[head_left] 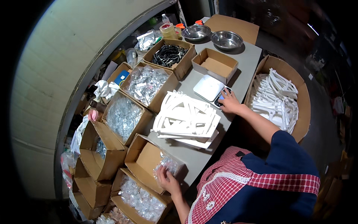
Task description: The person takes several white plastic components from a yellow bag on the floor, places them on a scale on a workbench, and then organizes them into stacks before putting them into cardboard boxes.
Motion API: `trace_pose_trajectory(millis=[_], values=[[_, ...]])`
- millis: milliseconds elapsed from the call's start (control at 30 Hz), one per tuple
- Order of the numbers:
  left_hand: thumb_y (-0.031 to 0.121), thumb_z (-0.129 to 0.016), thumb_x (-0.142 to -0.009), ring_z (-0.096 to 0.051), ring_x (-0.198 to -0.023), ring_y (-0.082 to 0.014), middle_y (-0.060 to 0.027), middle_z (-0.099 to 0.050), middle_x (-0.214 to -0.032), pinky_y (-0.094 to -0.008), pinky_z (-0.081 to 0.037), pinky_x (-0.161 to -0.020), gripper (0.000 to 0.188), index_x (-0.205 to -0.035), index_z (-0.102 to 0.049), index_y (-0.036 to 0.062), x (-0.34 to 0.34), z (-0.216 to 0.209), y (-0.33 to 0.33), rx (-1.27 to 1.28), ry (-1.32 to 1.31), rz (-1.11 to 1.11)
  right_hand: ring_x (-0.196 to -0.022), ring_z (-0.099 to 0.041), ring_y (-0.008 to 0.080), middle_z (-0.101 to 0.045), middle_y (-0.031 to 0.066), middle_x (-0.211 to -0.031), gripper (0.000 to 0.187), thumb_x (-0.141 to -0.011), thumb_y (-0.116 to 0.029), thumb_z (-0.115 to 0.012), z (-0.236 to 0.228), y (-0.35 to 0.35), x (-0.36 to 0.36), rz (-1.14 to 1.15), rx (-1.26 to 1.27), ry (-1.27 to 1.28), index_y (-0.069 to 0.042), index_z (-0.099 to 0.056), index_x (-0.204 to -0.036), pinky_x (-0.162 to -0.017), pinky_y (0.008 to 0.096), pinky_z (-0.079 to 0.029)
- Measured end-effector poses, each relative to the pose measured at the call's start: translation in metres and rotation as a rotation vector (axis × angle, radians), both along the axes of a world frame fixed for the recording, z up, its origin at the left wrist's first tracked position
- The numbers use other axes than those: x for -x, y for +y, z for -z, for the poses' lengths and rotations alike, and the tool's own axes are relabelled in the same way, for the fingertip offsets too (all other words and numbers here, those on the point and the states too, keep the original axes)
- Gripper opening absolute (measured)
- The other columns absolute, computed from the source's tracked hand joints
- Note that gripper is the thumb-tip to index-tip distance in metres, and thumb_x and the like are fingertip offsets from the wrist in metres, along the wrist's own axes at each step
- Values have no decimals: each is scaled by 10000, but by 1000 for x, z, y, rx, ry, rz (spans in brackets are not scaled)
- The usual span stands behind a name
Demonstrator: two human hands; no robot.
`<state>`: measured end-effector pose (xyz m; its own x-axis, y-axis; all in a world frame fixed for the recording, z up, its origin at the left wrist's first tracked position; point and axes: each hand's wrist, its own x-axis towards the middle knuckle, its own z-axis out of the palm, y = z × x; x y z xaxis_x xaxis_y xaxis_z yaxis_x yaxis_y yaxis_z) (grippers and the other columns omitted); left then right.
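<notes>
My right hand (229,102) reaches across the grey table to a white kitchen scale (209,88). Its fingers are apart, over the scale's dark control panel with a bluish display. My left hand (169,183) is at an open cardboard box (143,158) near the front, fingers loosely spread beside small clear plastic bags (167,164) inside it. Whether the fingertips touch the bags is hard to see. Between my hands lies a stack of white plastic hangers (186,118), reaching past the table edge.
Cardboard boxes line the left side, holding black clips (169,56), bagged metal parts (147,84) and clear bags (140,199). Beyond the scale are a cardboard tray (215,63) and two steel bowls (226,40). At the right stands a big carton of white hangers (274,99).
</notes>
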<state>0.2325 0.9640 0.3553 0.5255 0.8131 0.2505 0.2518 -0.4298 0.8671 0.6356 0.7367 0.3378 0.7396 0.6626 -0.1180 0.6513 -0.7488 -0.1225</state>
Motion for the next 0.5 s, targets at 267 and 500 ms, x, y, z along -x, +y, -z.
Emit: trace_pose_trajectory(millis=[267,500], values=[[74,-558,-902,-626,-843,-250,-171,-607,-1091,-368,-499,-719,456,-1347,-472,26,-46,-12,-6,162,163,-449,-1388,-237,505,-358,279,-1454,741,-765,-562,-678,-6,38,-82,-54,-357,87,6,-559,-1226,-1120,591,-228],[58,-571,-869,-641,-825,-246,-158,-550,-1213,-361,-518,-688,452,-1311,-481,27,-58,-7,2,-57,213,-526,-1405,-198,524,-83,170,-1612,1255,-522,-665,-806,-18,88,-104,38,-38,91,-146,-262,-1526,-1061,712,-242]])
